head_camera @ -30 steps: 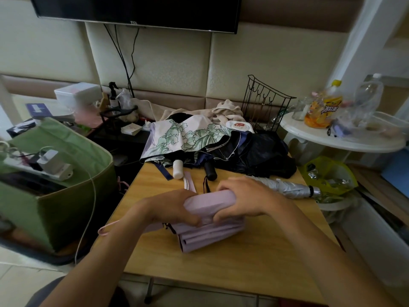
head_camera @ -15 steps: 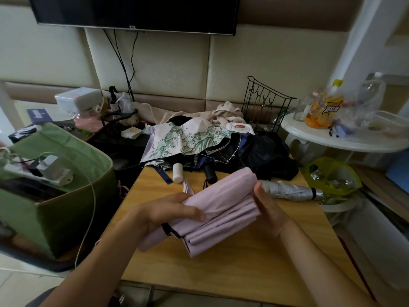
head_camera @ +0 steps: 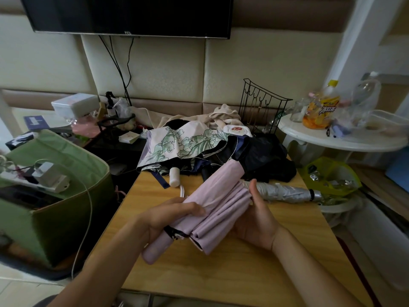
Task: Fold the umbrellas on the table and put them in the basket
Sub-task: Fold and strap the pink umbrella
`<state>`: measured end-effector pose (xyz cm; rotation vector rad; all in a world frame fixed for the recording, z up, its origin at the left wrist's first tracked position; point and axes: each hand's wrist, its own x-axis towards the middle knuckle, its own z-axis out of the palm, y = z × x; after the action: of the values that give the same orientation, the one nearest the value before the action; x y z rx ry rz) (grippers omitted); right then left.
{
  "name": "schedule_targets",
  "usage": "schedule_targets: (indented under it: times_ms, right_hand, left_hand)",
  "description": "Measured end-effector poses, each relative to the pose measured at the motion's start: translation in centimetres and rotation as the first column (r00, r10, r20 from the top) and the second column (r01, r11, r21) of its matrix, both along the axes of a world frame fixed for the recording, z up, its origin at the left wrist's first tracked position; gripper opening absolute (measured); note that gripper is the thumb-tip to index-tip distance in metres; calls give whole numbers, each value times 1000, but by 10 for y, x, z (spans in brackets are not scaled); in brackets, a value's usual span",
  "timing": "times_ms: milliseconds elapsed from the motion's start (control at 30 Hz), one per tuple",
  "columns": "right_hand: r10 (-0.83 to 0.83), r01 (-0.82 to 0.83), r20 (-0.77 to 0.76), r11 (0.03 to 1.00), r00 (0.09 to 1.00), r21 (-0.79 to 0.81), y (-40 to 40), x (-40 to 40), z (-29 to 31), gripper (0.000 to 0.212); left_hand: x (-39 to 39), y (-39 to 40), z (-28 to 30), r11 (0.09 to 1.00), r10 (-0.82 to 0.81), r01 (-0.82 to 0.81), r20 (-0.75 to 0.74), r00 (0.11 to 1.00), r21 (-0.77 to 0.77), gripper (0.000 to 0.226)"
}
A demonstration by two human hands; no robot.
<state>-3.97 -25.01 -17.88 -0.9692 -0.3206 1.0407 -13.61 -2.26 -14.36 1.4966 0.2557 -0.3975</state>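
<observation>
A pale pink umbrella (head_camera: 218,202) is held tilted above the wooden table (head_camera: 232,273), its pleats gathered and its handle end low at the left. My left hand (head_camera: 168,216) grips it near the handle, thumb over the fabric. My right hand (head_camera: 257,220) cups the loose folds from the right side, palm up. Behind lie a floral white-and-green umbrella (head_camera: 183,142), a black umbrella (head_camera: 261,158) and a rolled silver umbrella (head_camera: 285,192). The green fabric basket (head_camera: 55,209) stands left of the table.
A power strip and cable (head_camera: 51,176) rest across the basket's top. A black wire rack (head_camera: 259,105) and crumpled cloth sit at the table's back. A white round side table (head_camera: 336,138) with bottles and a yellow-green bin (head_camera: 329,176) stand at the right.
The pink umbrella has been lifted off the table and tilted up to the right. My right hand went from pressing on top of it to cupping it from the side.
</observation>
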Motion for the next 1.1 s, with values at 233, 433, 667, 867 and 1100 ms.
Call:
schedule_targets:
  times_ms: [233,433,667,867,1100]
  right_hand:
    - [142,64,382,875,913,-479,-7,-1,6,64]
    - [137,150,441,818,887,-555,-18,3,16,36]
    - [74,168,516,899,853,-406,-20,-5,36,36]
    - [-22,173,562,961,827,-217,-10,-15,46,36]
    - [-128,195,570,979,812,-57,-3,-14,56,34]
  left_hand:
    - [4,4,-2,974,180,-179,12,984,142,60]
    - [7,6,-2,906,231,-272,159,960,325,21]
    - [13,4,-15,709,140,-304,295,945,637,22]
    - [14,-17,-21,492,-10,-235,275,961,838,29]
    - [10,-45,-24,258,-256,-185,251,933,948,44]
